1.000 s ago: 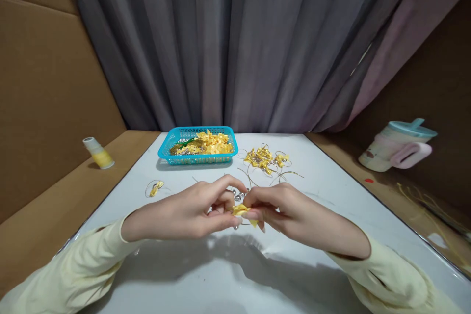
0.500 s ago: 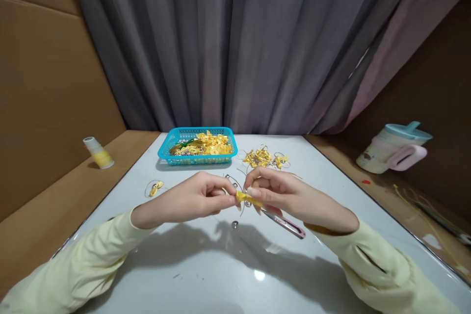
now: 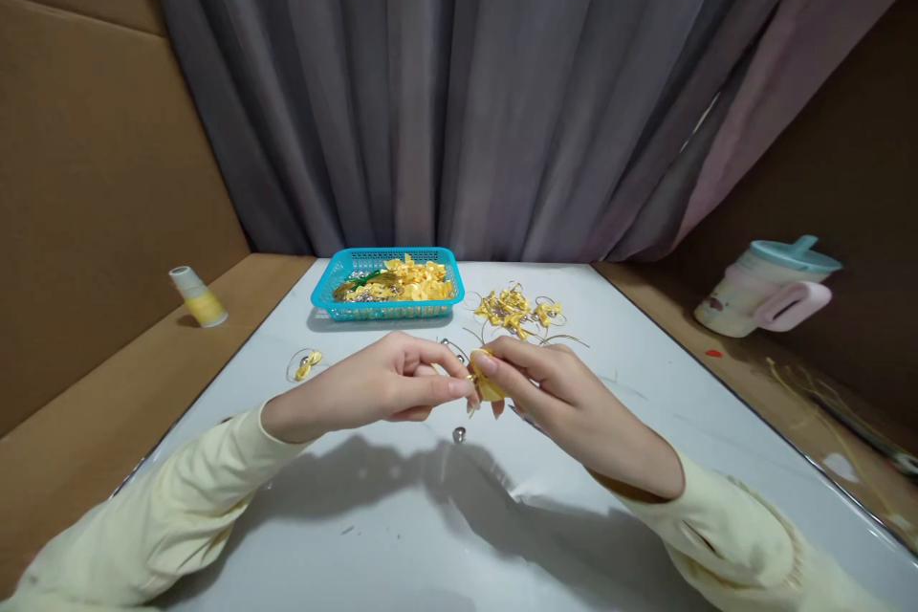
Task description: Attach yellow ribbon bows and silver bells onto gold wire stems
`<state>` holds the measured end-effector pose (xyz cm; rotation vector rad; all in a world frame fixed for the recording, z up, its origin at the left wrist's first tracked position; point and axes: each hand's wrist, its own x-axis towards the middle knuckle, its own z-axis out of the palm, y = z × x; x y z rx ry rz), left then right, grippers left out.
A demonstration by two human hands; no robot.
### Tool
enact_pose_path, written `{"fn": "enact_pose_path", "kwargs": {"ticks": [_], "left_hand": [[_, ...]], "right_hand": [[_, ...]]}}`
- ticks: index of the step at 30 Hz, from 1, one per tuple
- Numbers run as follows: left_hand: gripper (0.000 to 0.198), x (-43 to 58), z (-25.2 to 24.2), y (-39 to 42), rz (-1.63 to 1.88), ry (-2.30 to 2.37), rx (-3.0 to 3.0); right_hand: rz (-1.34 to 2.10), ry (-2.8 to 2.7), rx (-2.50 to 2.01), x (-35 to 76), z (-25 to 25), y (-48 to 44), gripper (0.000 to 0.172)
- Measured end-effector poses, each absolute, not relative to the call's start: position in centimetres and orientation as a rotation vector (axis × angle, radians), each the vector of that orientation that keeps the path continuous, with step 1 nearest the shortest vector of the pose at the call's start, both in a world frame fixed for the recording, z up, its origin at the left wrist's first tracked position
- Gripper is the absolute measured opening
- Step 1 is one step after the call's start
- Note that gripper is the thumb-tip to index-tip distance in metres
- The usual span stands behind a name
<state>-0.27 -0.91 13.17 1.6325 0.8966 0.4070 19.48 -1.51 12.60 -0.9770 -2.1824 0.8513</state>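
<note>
My left hand [image 3: 373, 386] and my right hand [image 3: 552, 387] meet above the middle of the white table [image 3: 373, 535]. Both pinch a small yellow ribbon piece [image 3: 488, 386] between thumb and fingertips, the left from the left side, the right wrapped over it from the right. A thin wire runs from the piece. A small silver bell [image 3: 459, 435] lies on the table just below the hands.
A blue basket [image 3: 385, 309] with yellow ribbon bits stands at the back. A pile of finished yellow bows [image 3: 513, 308] on wire lies to its right, one single bow [image 3: 307, 364] at left. A thread spool [image 3: 197, 296] sits on the left ledge, a pink jug [image 3: 771, 292] at right.
Both hands have risen slightly and turned the yellow piece. The pink scissors seen on the table half a second ago are now hidden under my right hand.
</note>
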Motion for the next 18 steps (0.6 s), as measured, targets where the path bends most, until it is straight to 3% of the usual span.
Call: {"fn": "enact_pose_path", "kwargs": {"ticks": [6,13,18], "left_hand": [[0.027,-0.4,13.3,-1.0,0.373,0.849,1.604],[0.033,-0.2,13.6,-1.0,0.360,0.934,1.659],[0.032,-0.1,13.6,-1.0,0.371,0.924,1.670]], "right_hand": [[0.940,-1.929,-1.041,20.4,12.8,-0.9,0.034],[1.252,-1.947,-1.032,20.9,14.0,-1.1,0.034],[1.293,-1.984,-1.055,20.6,14.0,-1.3,0.034]]}}
